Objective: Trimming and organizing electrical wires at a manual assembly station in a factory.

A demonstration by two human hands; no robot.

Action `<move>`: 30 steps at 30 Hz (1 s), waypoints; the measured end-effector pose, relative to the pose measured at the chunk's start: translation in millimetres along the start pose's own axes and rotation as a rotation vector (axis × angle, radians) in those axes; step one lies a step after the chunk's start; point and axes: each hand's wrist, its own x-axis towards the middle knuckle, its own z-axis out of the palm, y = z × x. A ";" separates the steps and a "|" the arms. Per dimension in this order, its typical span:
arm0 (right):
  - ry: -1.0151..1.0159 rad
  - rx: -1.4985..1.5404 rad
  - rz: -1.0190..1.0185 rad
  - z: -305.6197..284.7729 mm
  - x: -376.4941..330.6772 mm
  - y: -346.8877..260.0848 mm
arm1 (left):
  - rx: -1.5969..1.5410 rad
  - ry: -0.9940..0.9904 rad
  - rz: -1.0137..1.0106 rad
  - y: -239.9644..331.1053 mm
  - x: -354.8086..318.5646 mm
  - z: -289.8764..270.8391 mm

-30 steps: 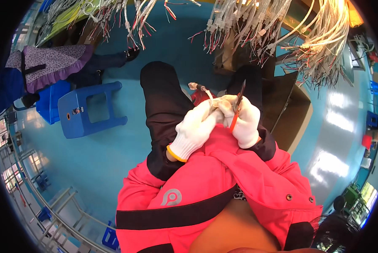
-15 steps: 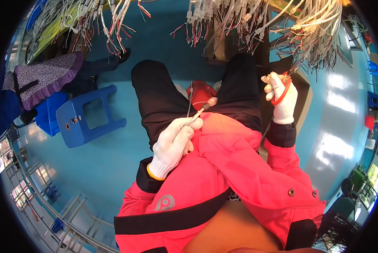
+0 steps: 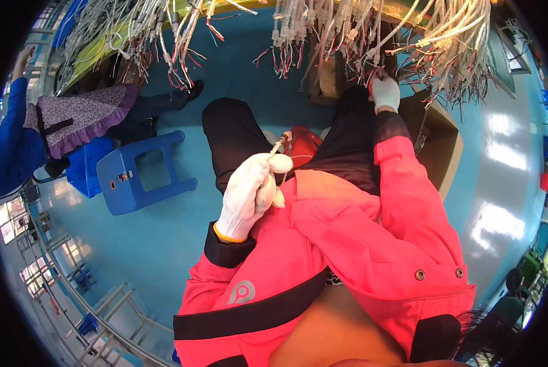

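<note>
My left hand (image 3: 249, 192), in a white knit glove, is closed in front of my lap. It pinches a thin cable (image 3: 278, 147) that ends in a dark tip pointing away from me. My right hand (image 3: 386, 93), gloved too, is stretched forward at the lower ends of the hanging cables (image 3: 347, 46). Its fingers are closed and partly hidden; a bit of the red handle (image 3: 370, 82) of a tool shows beside them. The hanging cables are pale and clear, with bare red, white and dark wire ends.
A red object (image 3: 304, 145) lies between my knees. An open cardboard box (image 3: 442, 144) stands right of my right leg. At the left are a blue plastic stool (image 3: 140, 174) and another person in a patterned apron (image 3: 90, 113). More cables (image 3: 145, 43) hang at the far left.
My right hand has moved forward and left, up to the hanging cables, with the red-handled tool. My left hand has tilted the cable's tip slightly left and farther away.
</note>
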 end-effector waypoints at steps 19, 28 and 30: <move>-1.414 0.424 -0.396 -60.2 -170.3 -90.1 | 0.317 -0.134 -0.421 41.2 13.7 11.4; -1.435 0.771 -0.001 -46.3 -167.9 -57.4 | 0.735 -0.184 0.013 6.8 13.3 11.0; -1.328 0.775 -0.020 -46.0 -166.2 -53.7 | 0.714 -0.183 0.104 3.8 13.9 10.3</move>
